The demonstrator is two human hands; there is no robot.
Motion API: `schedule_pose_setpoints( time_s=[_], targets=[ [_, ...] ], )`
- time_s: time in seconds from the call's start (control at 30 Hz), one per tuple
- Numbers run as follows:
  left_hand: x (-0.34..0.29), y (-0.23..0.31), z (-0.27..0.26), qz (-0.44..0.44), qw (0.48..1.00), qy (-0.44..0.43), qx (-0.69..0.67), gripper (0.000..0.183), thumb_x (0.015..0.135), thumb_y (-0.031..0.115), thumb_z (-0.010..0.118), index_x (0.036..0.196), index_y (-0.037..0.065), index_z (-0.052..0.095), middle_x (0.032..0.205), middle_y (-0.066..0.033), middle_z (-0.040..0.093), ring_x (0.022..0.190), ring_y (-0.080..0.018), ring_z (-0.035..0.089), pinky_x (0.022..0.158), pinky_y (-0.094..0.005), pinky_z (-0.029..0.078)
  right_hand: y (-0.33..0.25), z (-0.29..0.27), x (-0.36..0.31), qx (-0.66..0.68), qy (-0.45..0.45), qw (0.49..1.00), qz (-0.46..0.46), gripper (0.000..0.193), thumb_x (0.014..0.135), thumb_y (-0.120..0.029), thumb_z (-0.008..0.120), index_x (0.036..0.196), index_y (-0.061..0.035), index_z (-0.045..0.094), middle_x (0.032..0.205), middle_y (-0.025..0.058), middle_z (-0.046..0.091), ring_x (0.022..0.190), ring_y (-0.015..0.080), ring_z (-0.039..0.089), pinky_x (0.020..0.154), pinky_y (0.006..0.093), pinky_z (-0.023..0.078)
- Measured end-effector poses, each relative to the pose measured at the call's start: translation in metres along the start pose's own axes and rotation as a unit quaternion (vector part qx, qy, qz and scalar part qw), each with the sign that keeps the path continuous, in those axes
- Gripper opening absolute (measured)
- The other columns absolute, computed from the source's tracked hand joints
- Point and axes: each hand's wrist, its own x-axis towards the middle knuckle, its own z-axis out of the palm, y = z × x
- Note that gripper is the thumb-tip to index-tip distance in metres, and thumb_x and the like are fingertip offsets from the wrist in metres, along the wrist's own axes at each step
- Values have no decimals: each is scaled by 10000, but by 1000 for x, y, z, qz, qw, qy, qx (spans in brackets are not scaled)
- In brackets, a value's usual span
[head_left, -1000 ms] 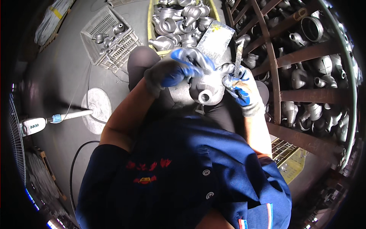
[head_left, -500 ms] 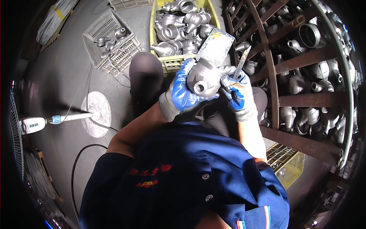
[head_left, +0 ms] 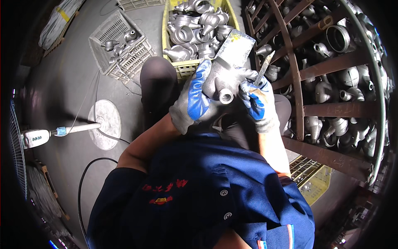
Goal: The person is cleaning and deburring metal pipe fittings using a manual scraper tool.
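My left hand [head_left: 197, 97], in a blue-coated grey glove, is closed on a grey metal casting [head_left: 216, 81]. The casting is a rounded hollow body with a short round spout [head_left: 226, 96] facing me. My right hand [head_left: 258, 99], gloved alike, is closed round a narrow, flat, worn file [head_left: 264, 68], whose tip points up and away. The right fingers are close against the casting's right side; whether they also grip it I cannot tell. Just beyond the casting, a pale metal plate [head_left: 236, 47] with a yellow mark slants upward. The casting hides its lower end.
A yellow crate [head_left: 188, 65] full of castings stands ahead. Left of it is a grey crate [head_left: 99, 45] with several castings. A rusty metal cage [head_left: 340, 108] packed with castings rises at my right. A fan stand [head_left: 107, 124] and a black cable [head_left: 81, 186] are at left.
The casting has turned in my left hand, so its spout now sits lower and further right. My left hand has shifted slightly around it. The right hand and file have barely moved.
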Motion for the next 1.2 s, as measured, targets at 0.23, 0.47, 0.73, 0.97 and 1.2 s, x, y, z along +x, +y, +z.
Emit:
schedule_pose_setpoints(
  time_s=[0.23, 0.47, 0.73, 0.97, 1.2],
  targets=[
    [-1, 15, -5, 128, 965, -12, 230, 873, 584, 289, 840, 1222, -114, 400, 1115, -235, 557, 1039, -363, 561, 918, -412, 437, 0, 3, -2, -15, 10, 1000, -11, 373, 813, -68, 594, 1162, 47, 526, 616, -22, 455, 480, 43, 376, 413, 164, 285],
    [-10, 36, 11, 96, 975, 60, 192, 829, 601, 310, 814, 1219, -86, 427, 1144, -217, 548, 1091, -340, 528, 971, -394, 397, -9, 11, -4, -76, 33, 997, 4, 358, 818, -42, 596, 1161, 43, 541, 657, -20, 511, 477, 24, 397, 413, 153, 293],
    [-3, 46, 4, -46, 981, 16, -189, 739, 656, 244, 779, 1240, -50, 434, 1156, -155, 547, 1117, -248, 520, 979, -365, 397, -9, 13, -5, -113, 62, 992, 18, 331, 822, -33, 605, 1147, 21, 567, 685, -23, 545, 489, 13, 409, 428, 153, 306],
    [6, 29, 2, -61, 974, 88, -202, 603, 768, 144, 707, 1249, -57, 404, 1215, -148, 502, 1118, -217, 514, 977, -342, 398, -21, 23, -8, -164, 65, 984, -23, 304, 821, -36, 640, 1124, -46, 623, 656, -68, 536, 493, -13, 390, 451, 154, 290],
    [-2, 6, -14, -135, 957, 40, -254, 769, 737, 92, 744, 1328, -64, 277, 1235, -166, 491, 1130, -226, 515, 998, -344, 382, -22, 30, -11, -139, 86, 986, -28, 331, 829, -35, 630, 1158, -47, 603, 716, -61, 568, 509, -16, 395, 453, 146, 283]
  ],
)
